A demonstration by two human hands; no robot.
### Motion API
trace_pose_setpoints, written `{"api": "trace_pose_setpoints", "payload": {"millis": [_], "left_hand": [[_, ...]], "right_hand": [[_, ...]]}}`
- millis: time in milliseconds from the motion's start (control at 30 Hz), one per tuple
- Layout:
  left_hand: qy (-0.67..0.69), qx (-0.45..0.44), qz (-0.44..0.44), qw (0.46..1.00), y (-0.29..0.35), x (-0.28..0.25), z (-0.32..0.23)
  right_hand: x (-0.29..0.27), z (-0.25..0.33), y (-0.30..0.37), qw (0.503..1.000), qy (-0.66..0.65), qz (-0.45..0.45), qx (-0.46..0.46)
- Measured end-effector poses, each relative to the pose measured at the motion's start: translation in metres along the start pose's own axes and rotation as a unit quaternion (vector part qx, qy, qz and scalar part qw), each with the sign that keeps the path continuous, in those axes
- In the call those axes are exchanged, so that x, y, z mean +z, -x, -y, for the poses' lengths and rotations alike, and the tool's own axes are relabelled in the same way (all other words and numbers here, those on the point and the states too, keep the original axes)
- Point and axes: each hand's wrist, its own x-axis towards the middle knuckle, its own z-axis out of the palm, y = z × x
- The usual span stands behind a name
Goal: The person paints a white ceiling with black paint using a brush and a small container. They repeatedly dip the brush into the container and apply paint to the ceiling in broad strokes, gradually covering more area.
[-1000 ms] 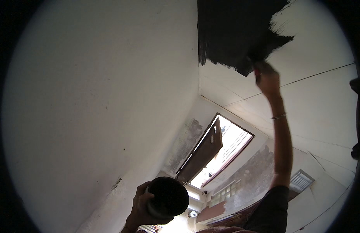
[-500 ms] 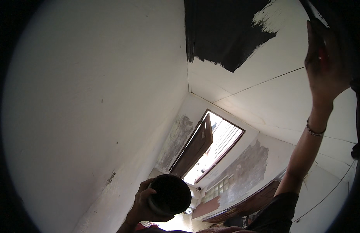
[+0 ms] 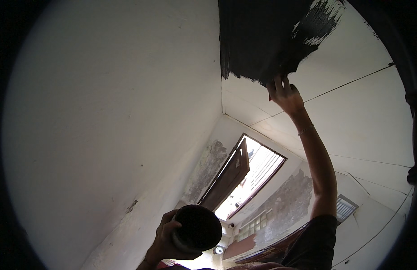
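At the bottom centre my left hand (image 3: 162,240) is wrapped round the side of a dark round paint pot (image 3: 198,228); its contents cannot be seen. My right arm reaches up, and my right hand (image 3: 286,94) is closed at the lower edge of a black paint patch (image 3: 258,40) on the white ceiling. A paintbrush is in its grip, its bristles lost against the black paint; a bit of red shows beside the fingers. Streaky brush marks (image 3: 323,22) run along the patch's right side.
A plain white wall (image 3: 105,112) rises on the left and meets the ceiling beside the paint. Farther off are a window with a brown shutter (image 3: 226,175) swung open, grey peeling wall patches (image 3: 289,198), a vent grille (image 3: 346,208) and a thin cable (image 3: 379,234).
My right hand has swung from the far upper right leftward to the patch's lower edge. Black paint now covers more of the patch's right side. My left hand and the pot have hardly moved.
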Motion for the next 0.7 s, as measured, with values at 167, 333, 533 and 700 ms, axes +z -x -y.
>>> {"api": "trace_pose_setpoints", "payload": {"millis": [167,333,533,700], "left_hand": [[-0.010,0.011,-0.003,1.000,-0.005,-0.003,0.001],[-0.006,0.012,0.004,1.000,-0.009,0.000,0.004],[0.014,0.015,0.003,1.000,-0.011,0.000,0.009],[0.017,0.018,0.008,1.000,-0.012,-0.002,0.013]], "right_hand": [[-0.050,-0.041,-0.020,0.960,-0.254,0.026,0.120],[-0.051,-0.139,-0.080,0.933,-0.306,-0.024,0.188],[-0.102,-0.143,-0.078,0.950,-0.234,-0.107,0.176],[-0.071,-0.109,-0.082,0.925,-0.346,-0.016,0.158]]}}
